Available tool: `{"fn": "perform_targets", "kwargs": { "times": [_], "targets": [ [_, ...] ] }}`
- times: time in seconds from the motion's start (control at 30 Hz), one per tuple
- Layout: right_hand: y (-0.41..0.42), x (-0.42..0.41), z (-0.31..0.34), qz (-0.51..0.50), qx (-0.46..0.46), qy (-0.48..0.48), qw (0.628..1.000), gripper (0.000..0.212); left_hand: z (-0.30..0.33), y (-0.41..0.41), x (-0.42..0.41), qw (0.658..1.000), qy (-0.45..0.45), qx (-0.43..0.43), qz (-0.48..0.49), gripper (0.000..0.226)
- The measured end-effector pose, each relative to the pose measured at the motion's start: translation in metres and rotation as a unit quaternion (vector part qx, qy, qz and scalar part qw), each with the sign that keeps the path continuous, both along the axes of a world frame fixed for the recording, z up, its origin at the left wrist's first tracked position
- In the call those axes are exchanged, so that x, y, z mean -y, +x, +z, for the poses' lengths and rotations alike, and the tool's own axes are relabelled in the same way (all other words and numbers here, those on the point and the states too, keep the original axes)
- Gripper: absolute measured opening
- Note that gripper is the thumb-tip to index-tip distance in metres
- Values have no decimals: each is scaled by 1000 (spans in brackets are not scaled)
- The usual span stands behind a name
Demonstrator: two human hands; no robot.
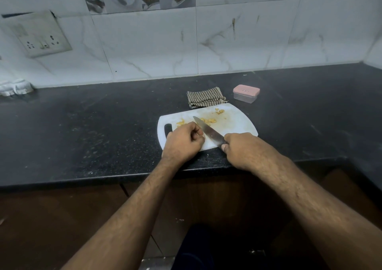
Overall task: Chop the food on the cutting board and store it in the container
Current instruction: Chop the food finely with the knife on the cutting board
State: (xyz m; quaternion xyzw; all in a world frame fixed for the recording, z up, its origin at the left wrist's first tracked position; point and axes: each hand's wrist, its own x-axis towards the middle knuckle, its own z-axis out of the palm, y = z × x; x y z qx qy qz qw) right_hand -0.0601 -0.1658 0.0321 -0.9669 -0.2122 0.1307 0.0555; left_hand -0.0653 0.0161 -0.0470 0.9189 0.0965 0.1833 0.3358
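Two hands are over the white cutting board (237,123), which lies on the dark surface (103,129) close to its front edge. Your right hand (240,148) is wrapped around the handle of the knife (208,131), and the blade runs up and to the left across the board, its tip reaching into the yellow food pieces (208,121) scattered near the middle. Your left hand (184,140) sits on the near left part of the board with its fingers curled under, knuckles just beside the blade; you cannot tell from this view whether those fingers pinch a piece of food. A few more yellow bits (219,111) lie apart near the board's far edge, and the board shows yellowish staining around them. The container (245,94), clear with a pink lid on it, stands on the surface beyond the board's far right corner, well apart from the food. A checked cloth (204,97) lies folded just behind the board, its near edge touching or overlapping the board's far rim. A switch plate (39,35) is on the tiled wall at the left.
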Motion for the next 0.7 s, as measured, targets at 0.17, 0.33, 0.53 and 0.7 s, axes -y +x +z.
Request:
{"fn": "perform_targets", "kwargs": {
  "times": [0.17,0.33,0.53,0.7],
  "targets": [
    [-5,5,6,-6,17,-11,1000,28,2,0,1,998,66,-13,-8,13],
    [-8,3,3,-4,17,-33,999,28,3,-1,2,996,89,-16,-12,18],
    [-7,3,-2,3,11,-6,1000,27,4,-2,3,997,70,-12,-11,7],
    [-6,-1,-6,5,11,19,1000,27,3,-1,2,999,38,-4,0,8]
  ]
}}
